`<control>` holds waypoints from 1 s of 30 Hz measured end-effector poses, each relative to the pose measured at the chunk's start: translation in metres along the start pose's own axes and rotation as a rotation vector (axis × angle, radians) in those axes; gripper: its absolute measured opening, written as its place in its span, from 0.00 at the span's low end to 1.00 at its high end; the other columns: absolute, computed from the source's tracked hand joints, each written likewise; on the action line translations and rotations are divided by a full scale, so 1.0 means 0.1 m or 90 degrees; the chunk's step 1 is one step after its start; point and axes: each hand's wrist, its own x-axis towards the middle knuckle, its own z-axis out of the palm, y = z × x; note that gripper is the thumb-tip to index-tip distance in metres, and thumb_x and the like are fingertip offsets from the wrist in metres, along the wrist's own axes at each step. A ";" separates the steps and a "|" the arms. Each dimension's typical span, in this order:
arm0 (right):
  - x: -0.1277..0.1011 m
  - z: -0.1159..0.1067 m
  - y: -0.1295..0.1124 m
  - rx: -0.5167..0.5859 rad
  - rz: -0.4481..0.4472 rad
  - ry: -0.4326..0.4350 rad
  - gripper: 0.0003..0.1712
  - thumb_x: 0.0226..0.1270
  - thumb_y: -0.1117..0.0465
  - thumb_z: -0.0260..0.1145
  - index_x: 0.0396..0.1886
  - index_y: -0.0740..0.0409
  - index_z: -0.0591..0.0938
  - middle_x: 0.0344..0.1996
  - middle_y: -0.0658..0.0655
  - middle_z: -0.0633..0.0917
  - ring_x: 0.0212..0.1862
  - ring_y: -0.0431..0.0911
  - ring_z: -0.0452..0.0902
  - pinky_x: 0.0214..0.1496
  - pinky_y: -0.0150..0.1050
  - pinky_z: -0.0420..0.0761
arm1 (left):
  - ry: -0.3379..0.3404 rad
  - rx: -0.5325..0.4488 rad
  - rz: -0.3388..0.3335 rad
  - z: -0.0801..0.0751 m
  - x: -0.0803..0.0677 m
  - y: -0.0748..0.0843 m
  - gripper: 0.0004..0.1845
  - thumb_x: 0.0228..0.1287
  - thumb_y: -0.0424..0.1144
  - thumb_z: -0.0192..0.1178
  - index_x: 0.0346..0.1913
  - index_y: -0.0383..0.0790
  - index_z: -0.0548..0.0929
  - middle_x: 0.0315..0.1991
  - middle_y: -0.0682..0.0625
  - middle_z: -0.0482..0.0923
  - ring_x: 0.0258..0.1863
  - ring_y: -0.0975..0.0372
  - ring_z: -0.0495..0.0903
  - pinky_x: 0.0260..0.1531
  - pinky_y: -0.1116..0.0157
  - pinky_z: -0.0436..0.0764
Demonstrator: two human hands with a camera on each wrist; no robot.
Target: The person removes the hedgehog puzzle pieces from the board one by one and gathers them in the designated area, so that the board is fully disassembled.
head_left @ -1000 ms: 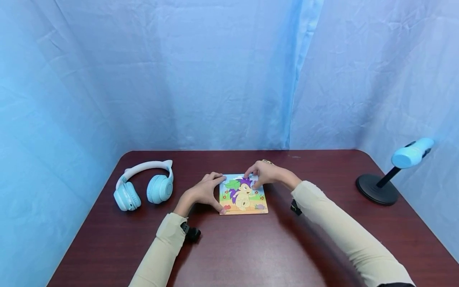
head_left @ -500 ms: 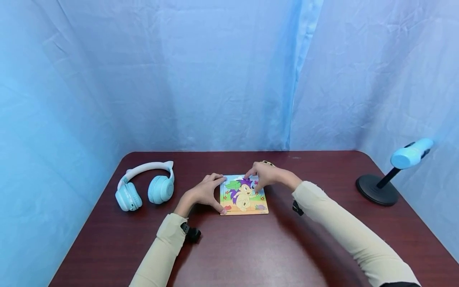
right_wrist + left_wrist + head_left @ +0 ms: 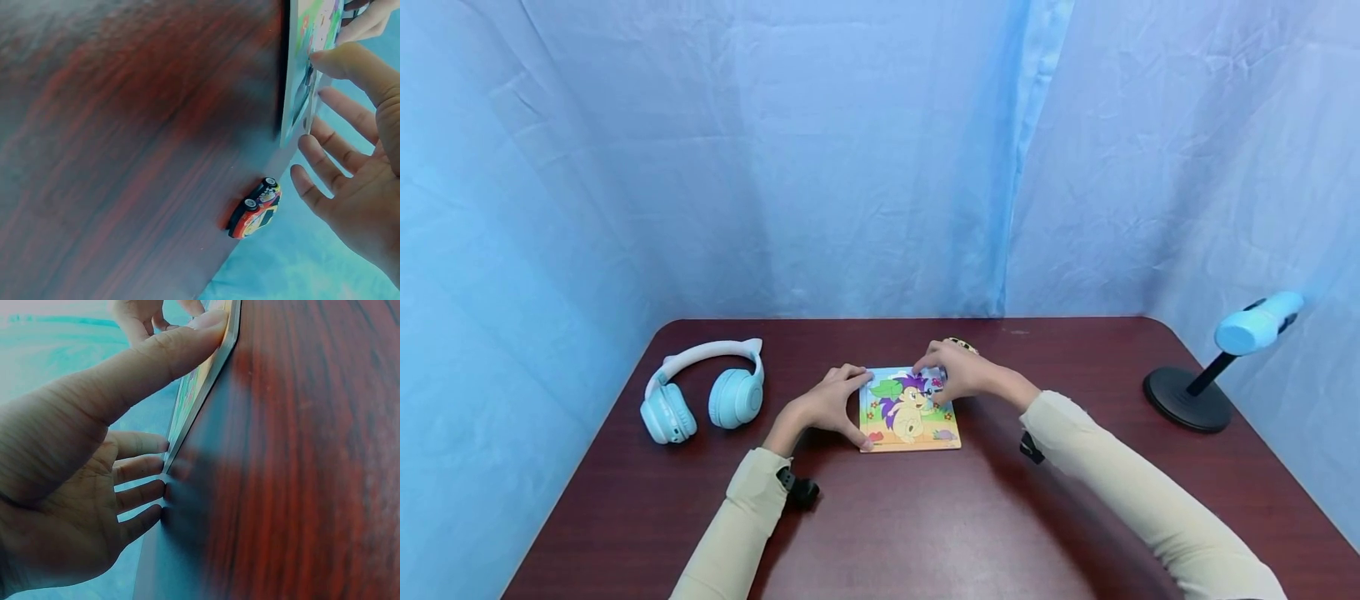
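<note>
A square picture puzzle (image 3: pixel 910 412) with a cartoon hedgehog lies flat on the dark red table (image 3: pixel 925 517). My left hand (image 3: pixel 838 404) rests against the board's left edge. Its thumb (image 3: pixel 156 356) is stretched along the board (image 3: pixel 199 384) and its fingers lie straight on the table. My right hand (image 3: pixel 958 375) is over the upper right corner. Its thumb (image 3: pixel 350 65) presses down on the picture (image 3: pixel 306 69) and its fingers are spread. A small red and yellow toy car (image 3: pixel 256 208) sits just beyond that hand, mostly hidden in the head view.
Light blue cat-ear headphones (image 3: pixel 700 392) lie at the left of the table. A black round-based stand with a light blue cylinder (image 3: pixel 1258 321) is at the right edge. Blue cloth hangs behind and on both sides. Small black wrist cameras show at both sleeves.
My right hand and forearm have shifted slightly right, and the thumb now sits nearer the puzzle's upper right corner. The left hand and puzzle have stayed put.
</note>
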 end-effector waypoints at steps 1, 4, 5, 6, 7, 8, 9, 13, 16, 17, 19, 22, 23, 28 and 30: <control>-0.01 0.00 0.00 0.000 -0.003 0.006 0.30 0.55 0.54 0.80 0.60 0.48 0.86 0.52 0.55 0.79 0.52 0.50 0.70 0.52 0.48 0.77 | -0.001 -0.002 0.001 0.00 0.00 0.00 0.62 0.44 0.56 0.82 0.80 0.40 0.60 0.78 0.42 0.57 0.73 0.48 0.58 0.70 0.46 0.69; -0.05 -0.01 0.02 0.004 -0.012 0.025 0.30 0.56 0.54 0.79 0.61 0.49 0.85 0.52 0.55 0.80 0.52 0.50 0.70 0.54 0.50 0.76 | 0.000 -0.004 0.009 -0.02 -0.02 0.00 0.62 0.44 0.55 0.82 0.80 0.39 0.60 0.78 0.41 0.57 0.73 0.47 0.58 0.70 0.46 0.69; -0.06 -0.01 0.02 0.006 -0.017 0.031 0.30 0.56 0.54 0.79 0.61 0.49 0.85 0.52 0.55 0.80 0.52 0.50 0.70 0.54 0.50 0.75 | -0.001 -0.006 0.010 -0.02 -0.02 0.00 0.62 0.44 0.55 0.82 0.80 0.39 0.60 0.78 0.41 0.56 0.73 0.47 0.58 0.70 0.46 0.69; -0.08 -0.02 0.03 0.005 -0.020 0.038 0.30 0.56 0.55 0.79 0.61 0.50 0.85 0.52 0.56 0.80 0.53 0.50 0.70 0.54 0.50 0.75 | -0.001 -0.007 0.012 -0.03 -0.03 0.00 0.62 0.44 0.55 0.82 0.80 0.39 0.60 0.78 0.41 0.56 0.73 0.47 0.58 0.70 0.46 0.69; -0.09 -0.02 0.04 0.009 -0.025 0.042 0.30 0.56 0.55 0.79 0.61 0.50 0.85 0.52 0.56 0.80 0.53 0.50 0.70 0.54 0.50 0.75 | -0.001 -0.006 0.014 -0.03 -0.03 0.00 0.62 0.44 0.55 0.82 0.80 0.39 0.60 0.77 0.41 0.57 0.73 0.47 0.58 0.69 0.46 0.69; -0.10 -0.03 0.06 0.011 -0.031 0.047 0.30 0.56 0.56 0.78 0.60 0.51 0.85 0.52 0.56 0.80 0.53 0.49 0.70 0.54 0.49 0.75 | 0.000 -0.005 0.015 -0.03 -0.03 0.00 0.62 0.44 0.55 0.82 0.80 0.39 0.60 0.77 0.41 0.57 0.72 0.47 0.58 0.69 0.46 0.69; -0.12 -0.04 0.07 0.012 -0.035 0.051 0.29 0.56 0.56 0.78 0.60 0.51 0.85 0.52 0.56 0.80 0.53 0.50 0.71 0.54 0.49 0.75 | 0.001 -0.004 0.015 -0.03 -0.03 -0.01 0.62 0.44 0.55 0.82 0.80 0.39 0.60 0.77 0.41 0.57 0.72 0.47 0.59 0.69 0.46 0.70; -0.24 -0.12 0.14 0.015 -0.033 0.064 0.29 0.56 0.59 0.78 0.60 0.53 0.85 0.58 0.61 0.80 0.59 0.56 0.72 0.56 0.52 0.77 | 0.000 -0.004 0.013 -0.03 -0.01 -0.02 0.62 0.44 0.55 0.82 0.80 0.41 0.59 0.78 0.42 0.56 0.73 0.48 0.58 0.70 0.46 0.69; -0.38 -0.19 0.22 0.005 -0.023 0.073 0.29 0.56 0.61 0.77 0.60 0.54 0.85 0.60 0.63 0.80 0.62 0.59 0.72 0.56 0.55 0.77 | -0.002 -0.001 0.015 -0.02 0.00 -0.03 0.62 0.44 0.55 0.82 0.80 0.41 0.59 0.78 0.42 0.55 0.73 0.47 0.58 0.70 0.45 0.68; -0.43 -0.21 0.25 0.001 -0.021 0.077 0.28 0.56 0.61 0.77 0.59 0.54 0.85 0.60 0.62 0.80 0.62 0.59 0.72 0.56 0.55 0.77 | -0.003 0.000 0.016 -0.02 0.00 -0.03 0.62 0.45 0.55 0.82 0.81 0.41 0.59 0.78 0.42 0.55 0.73 0.47 0.57 0.70 0.45 0.68; -0.52 -0.24 0.34 -0.014 -0.025 0.092 0.29 0.54 0.62 0.77 0.58 0.54 0.86 0.54 0.59 0.82 0.56 0.56 0.74 0.53 0.53 0.77 | -0.002 0.002 0.017 -0.03 0.00 -0.04 0.62 0.45 0.55 0.82 0.80 0.41 0.59 0.78 0.42 0.55 0.73 0.47 0.58 0.69 0.45 0.69; -0.66 -0.30 0.49 -0.027 -0.030 0.112 0.29 0.52 0.64 0.78 0.57 0.55 0.86 0.50 0.57 0.83 0.53 0.54 0.75 0.51 0.53 0.76 | -0.003 0.005 0.014 -0.04 -0.01 -0.06 0.62 0.45 0.55 0.82 0.81 0.41 0.59 0.78 0.42 0.55 0.73 0.47 0.57 0.70 0.44 0.68; -0.70 -0.32 0.54 -0.031 -0.029 0.118 0.29 0.51 0.64 0.78 0.57 0.56 0.87 0.50 0.57 0.83 0.53 0.54 0.75 0.52 0.54 0.76 | -0.005 0.006 0.012 -0.04 -0.02 -0.06 0.62 0.45 0.55 0.82 0.81 0.42 0.58 0.78 0.42 0.54 0.74 0.47 0.57 0.70 0.44 0.68; -0.92 -0.39 0.78 -0.044 -0.011 0.124 0.29 0.49 0.66 0.78 0.56 0.56 0.87 0.49 0.57 0.83 0.52 0.54 0.74 0.50 0.51 0.76 | -0.005 0.003 0.010 -0.05 -0.04 -0.07 0.62 0.45 0.55 0.82 0.81 0.41 0.58 0.78 0.42 0.54 0.74 0.46 0.57 0.70 0.44 0.67; -1.01 -0.41 0.87 -0.050 -0.002 0.120 0.29 0.49 0.66 0.78 0.55 0.56 0.87 0.49 0.56 0.83 0.50 0.53 0.74 0.47 0.49 0.75 | -0.003 0.000 0.010 -0.06 -0.06 -0.07 0.62 0.45 0.55 0.82 0.80 0.41 0.59 0.78 0.41 0.55 0.73 0.46 0.57 0.70 0.43 0.68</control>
